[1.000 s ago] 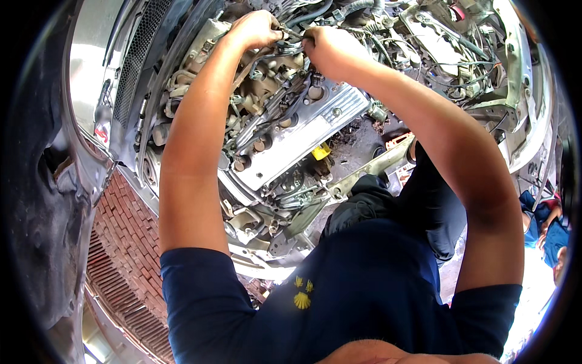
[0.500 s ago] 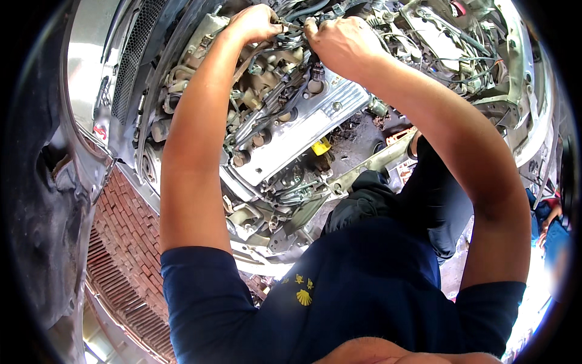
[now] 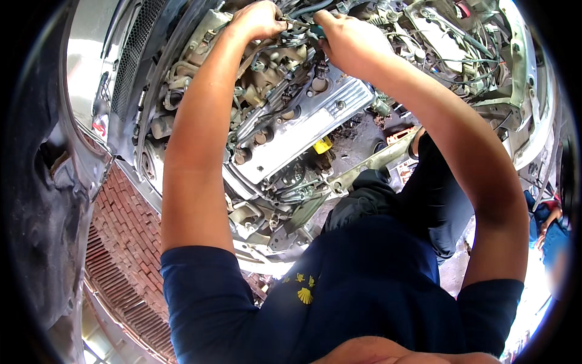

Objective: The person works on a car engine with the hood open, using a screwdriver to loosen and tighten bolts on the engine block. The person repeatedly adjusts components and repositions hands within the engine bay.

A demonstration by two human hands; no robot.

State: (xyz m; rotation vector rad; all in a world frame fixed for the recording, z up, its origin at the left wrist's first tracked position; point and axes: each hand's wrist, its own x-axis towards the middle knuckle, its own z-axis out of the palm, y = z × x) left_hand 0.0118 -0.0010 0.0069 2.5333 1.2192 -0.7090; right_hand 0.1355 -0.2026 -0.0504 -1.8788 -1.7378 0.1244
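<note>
Both my arms reach over an open engine bay to its far side. My left hand [image 3: 259, 21] is closed, fingertips together at one end of a thin harness or hose [image 3: 295, 23]; its exact kind is too small to tell. Just to the right, my right hand [image 3: 354, 41] pinches a small dark teal piece [image 3: 316, 29] between thumb and forefinger, its kind unclear. Dark wiring runs below the hands toward the engine. Under them lies the silver ribbed valve cover [image 3: 309, 127], with several round holes along it.
A yellow-handled part [image 3: 322, 145] sits beside the engine. More wiring and metal parts [image 3: 448, 54] fill the right of the bay. Brick paving [image 3: 130, 224] and a slotted grate [image 3: 121, 297] show at lower left. Another person [image 3: 548, 227] is at the far right.
My right hand has shifted slightly right and its fingers have opened up a little, showing the teal piece. My left hand has moved slightly up and right.
</note>
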